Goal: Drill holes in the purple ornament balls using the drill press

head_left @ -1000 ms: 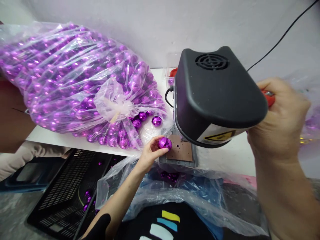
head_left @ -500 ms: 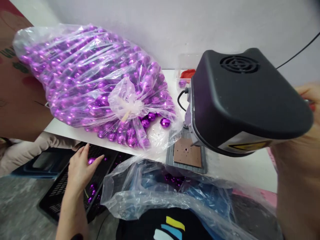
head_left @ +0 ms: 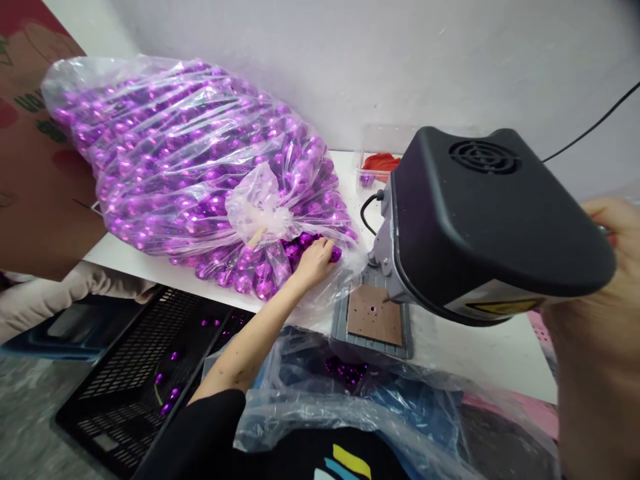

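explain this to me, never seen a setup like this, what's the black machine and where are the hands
A camera on a person's head looks down at their two bare hands. The left hand is at a purple ball by the knotted clear bag full of similar ones; its grip is unclear. The right hand is beside the black machine, perhaps a bench drill, its grip mostly hidden. The bag lies on the white table, as does a grey base bearing a brown board.
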`<action>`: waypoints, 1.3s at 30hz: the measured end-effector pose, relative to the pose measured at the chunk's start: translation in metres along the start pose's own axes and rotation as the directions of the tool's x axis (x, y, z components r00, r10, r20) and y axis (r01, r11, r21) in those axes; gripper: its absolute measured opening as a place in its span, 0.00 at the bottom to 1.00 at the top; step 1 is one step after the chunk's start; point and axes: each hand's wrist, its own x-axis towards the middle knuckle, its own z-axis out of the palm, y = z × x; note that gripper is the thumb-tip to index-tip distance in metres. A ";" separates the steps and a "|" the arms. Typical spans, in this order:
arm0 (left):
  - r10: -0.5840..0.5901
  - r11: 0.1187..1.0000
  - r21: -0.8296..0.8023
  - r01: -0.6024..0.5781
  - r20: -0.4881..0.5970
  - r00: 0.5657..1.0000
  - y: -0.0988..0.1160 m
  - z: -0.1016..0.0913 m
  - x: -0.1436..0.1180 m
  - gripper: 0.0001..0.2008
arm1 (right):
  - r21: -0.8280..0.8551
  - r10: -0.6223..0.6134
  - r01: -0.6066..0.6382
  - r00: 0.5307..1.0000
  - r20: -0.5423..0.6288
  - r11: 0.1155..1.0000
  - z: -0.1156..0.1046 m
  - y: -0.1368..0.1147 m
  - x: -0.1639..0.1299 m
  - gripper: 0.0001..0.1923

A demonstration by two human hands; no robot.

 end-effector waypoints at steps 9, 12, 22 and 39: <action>-0.098 0.340 -0.879 0.335 0.322 0.942 0.050 0.002 -0.102 0.25 | 0.063 -0.016 0.018 0.999 -0.031 0.998 0.005 -0.004 0.001 0.08; -0.161 0.519 -0.809 0.278 0.227 0.961 0.058 0.027 -0.104 0.23 | 0.082 0.003 -0.002 1.000 -0.019 0.997 0.005 -0.007 0.001 0.08; -0.075 0.899 -0.437 0.019 -0.112 0.991 0.058 0.061 -0.096 0.21 | 0.159 0.017 -0.021 0.999 0.029 0.987 0.006 -0.009 0.003 0.19; 0.059 0.814 -0.579 -0.050 -0.004 0.998 0.064 0.069 -0.095 0.23 | 0.142 0.006 -0.008 1.000 0.015 0.990 0.005 -0.014 0.002 0.21</action>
